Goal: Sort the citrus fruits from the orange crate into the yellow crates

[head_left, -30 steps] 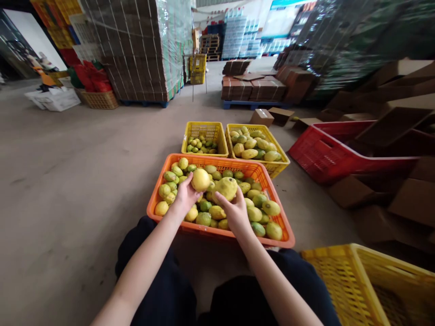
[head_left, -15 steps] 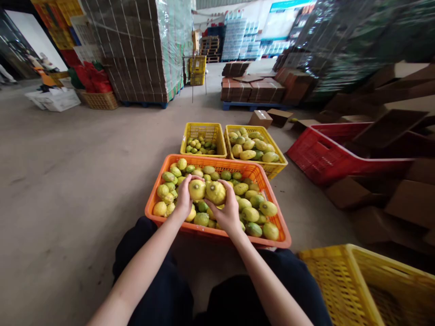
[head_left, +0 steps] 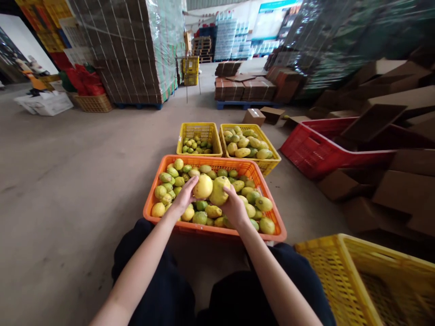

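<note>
My left hand point(head_left: 186, 195) is closed around the side of a round yellow papaya point(head_left: 203, 186). A greener, slightly larger papaya point(head_left: 219, 191) is gripped in my right hand point(head_left: 234, 207), thumb on its near side. The two fruits are held side by side, close together, above an orange crate point(head_left: 159, 219). Inside that crate lie several yellow and green papayas point(head_left: 213, 211), oval and round, some hidden beneath my hands and forearms.
Behind the orange crate stand two yellow crates: the left one point(head_left: 179, 144) with small green fruit, the right one point(head_left: 276, 164) with larger fruit. A red crate point(head_left: 306, 151) and cardboard boxes point(head_left: 399, 194) are on the right. Another yellow crate point(head_left: 343, 258) is beside my right knee.
Both papayas have turned in my hands; the end spots that faced me have rotated away. The fruits have separated slightly, and the view has shifted a little to the right.
</note>
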Available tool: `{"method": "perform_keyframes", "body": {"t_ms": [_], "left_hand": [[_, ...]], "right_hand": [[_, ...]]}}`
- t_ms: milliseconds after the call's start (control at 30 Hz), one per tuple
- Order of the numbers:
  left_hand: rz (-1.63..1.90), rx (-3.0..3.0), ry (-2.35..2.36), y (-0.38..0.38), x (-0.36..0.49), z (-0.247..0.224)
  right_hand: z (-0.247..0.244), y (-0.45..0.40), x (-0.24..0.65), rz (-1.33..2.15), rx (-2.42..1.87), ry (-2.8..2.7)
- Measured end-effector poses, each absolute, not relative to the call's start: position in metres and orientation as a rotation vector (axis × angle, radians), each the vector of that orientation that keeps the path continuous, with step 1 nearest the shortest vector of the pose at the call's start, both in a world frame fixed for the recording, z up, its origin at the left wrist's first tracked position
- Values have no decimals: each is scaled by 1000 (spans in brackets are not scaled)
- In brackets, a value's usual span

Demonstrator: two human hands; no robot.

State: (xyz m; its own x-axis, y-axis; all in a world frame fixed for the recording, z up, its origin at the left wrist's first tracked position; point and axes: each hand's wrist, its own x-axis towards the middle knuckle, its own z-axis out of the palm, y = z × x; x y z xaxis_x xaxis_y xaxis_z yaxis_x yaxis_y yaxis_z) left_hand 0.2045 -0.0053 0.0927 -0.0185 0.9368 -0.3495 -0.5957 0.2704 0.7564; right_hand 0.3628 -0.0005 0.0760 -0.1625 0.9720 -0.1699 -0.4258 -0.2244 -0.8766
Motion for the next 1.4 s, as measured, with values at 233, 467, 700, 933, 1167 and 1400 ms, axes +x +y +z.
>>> {"method": "perform_keyframes", "body": {"t_ms": [233,467,700,933,1167,1400], "left_hand": [[1356,34,731,-3,207,96],[1503,41,454,-5,222,98],[1600,-36,457,7,242,98],[1666,-107,432,19,252,94],[1693,-166,395,28,257,86],[1584,-123,496,27,253,94]], "right_hand": [[80,-1,367,1854,-781,-649],[83,-1,358,1946,-458,-160],[95,10,352,1923,-436,32],[91,21,345,1896,-469,235],[95,22,347,1855,-514,219],[88,20,351,1844,-568,176]]}}
